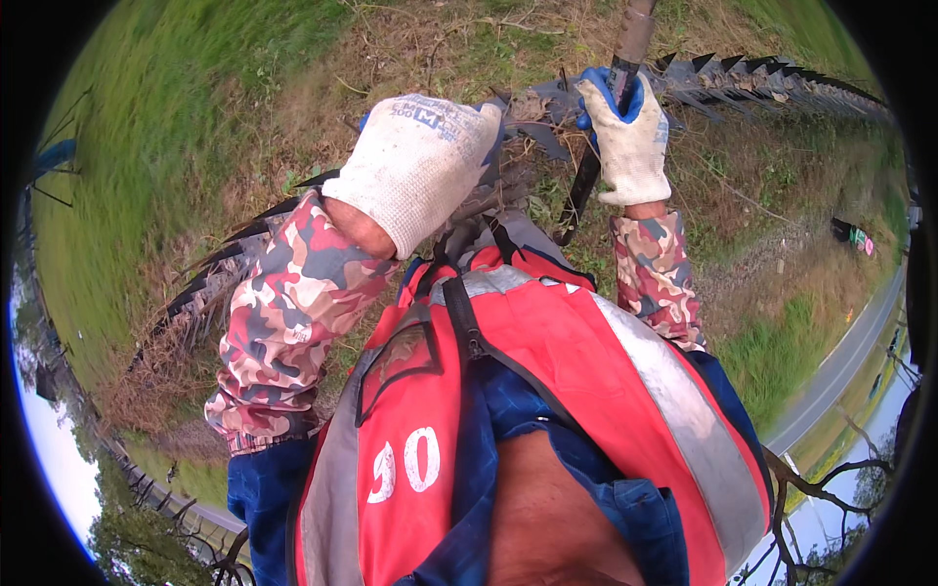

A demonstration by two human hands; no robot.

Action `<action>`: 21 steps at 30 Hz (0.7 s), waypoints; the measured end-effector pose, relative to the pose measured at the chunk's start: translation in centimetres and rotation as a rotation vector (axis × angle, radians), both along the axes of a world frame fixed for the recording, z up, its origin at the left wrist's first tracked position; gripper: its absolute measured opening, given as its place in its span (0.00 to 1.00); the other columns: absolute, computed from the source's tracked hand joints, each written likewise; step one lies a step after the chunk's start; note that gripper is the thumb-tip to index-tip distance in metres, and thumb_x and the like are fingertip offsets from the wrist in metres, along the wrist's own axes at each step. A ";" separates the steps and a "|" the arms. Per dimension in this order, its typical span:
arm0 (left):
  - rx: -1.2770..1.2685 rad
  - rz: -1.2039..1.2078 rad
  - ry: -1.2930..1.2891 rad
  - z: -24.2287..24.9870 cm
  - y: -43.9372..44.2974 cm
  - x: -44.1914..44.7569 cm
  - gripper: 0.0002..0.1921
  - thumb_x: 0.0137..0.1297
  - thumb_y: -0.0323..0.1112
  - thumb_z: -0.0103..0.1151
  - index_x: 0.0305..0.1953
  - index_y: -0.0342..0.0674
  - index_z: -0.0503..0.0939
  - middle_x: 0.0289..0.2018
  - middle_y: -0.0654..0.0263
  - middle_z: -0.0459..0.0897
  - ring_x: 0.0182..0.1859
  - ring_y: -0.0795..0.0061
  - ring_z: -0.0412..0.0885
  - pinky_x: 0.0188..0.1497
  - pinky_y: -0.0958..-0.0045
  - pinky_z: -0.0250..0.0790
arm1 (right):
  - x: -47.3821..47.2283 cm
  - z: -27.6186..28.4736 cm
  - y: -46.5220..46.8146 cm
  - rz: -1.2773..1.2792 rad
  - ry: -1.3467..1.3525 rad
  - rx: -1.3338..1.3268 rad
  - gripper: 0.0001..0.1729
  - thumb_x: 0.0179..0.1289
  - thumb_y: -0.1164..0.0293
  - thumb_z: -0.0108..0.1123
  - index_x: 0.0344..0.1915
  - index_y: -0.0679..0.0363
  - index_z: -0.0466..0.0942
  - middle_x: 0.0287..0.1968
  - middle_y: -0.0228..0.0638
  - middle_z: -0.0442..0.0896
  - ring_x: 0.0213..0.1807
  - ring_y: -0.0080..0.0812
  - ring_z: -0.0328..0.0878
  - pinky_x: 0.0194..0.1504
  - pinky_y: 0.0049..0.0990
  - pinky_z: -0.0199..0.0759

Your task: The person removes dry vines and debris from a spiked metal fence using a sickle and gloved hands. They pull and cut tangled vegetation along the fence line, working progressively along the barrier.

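Both hands wear white knit work gloves with blue coated palms. My right hand [626, 132] is closed round a dark pole [632, 40], its upper part brown and scuffed; a black bar [582, 183] slants down below that hand. My left hand [425, 161] is seen from its back, its fingers curled under and mostly hidden, so what it may hold does not show. Between and beyond the hands runs a long grey toothed metal strip [755, 88], with dry leaves and stems caught on it near the middle.
The toothed strip continues at lower left [212, 286] with dry brush. Grass [168, 146] and cut stems cover the ground. A gravel strip [747, 271] and a paved road [843, 366] lie at right; a dark object with pink and green parts [854, 236] is far right.
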State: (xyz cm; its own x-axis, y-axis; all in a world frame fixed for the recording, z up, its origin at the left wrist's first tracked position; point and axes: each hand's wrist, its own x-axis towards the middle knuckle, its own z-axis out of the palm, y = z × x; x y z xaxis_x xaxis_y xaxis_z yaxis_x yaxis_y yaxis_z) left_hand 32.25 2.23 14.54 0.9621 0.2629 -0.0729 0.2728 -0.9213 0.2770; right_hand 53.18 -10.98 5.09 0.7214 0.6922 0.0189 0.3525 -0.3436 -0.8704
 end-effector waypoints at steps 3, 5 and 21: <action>-0.073 -0.040 -0.040 -0.2 0.3 0.5 0.12 0.64 0.38 0.62 0.43 0.38 0.80 0.27 0.52 0.83 0.33 0.48 0.84 0.36 0.53 0.75 | 0.2 -0.1 0.1 0.005 -0.010 0.017 0.17 0.66 0.65 0.72 0.49 0.62 0.80 0.40 0.30 0.85 0.38 0.21 0.82 0.38 0.23 0.77; -0.171 -0.073 -0.090 -0.6 -2.3 1.2 0.12 0.65 0.39 0.62 0.43 0.38 0.80 0.27 0.51 0.83 0.33 0.48 0.84 0.36 0.53 0.75 | 0.3 0.1 -0.1 -0.001 -0.026 -0.028 0.18 0.66 0.65 0.73 0.49 0.62 0.80 0.39 0.30 0.85 0.37 0.22 0.82 0.38 0.23 0.78; -0.584 -0.022 0.354 -24.4 -8.9 -2.6 0.14 0.64 0.40 0.57 0.45 0.40 0.85 0.44 0.51 0.87 0.50 0.48 0.85 0.53 0.54 0.76 | -0.6 1.5 0.0 -0.032 0.042 0.001 0.18 0.66 0.61 0.72 0.46 0.63 0.80 0.34 0.29 0.84 0.33 0.21 0.78 0.37 0.26 0.74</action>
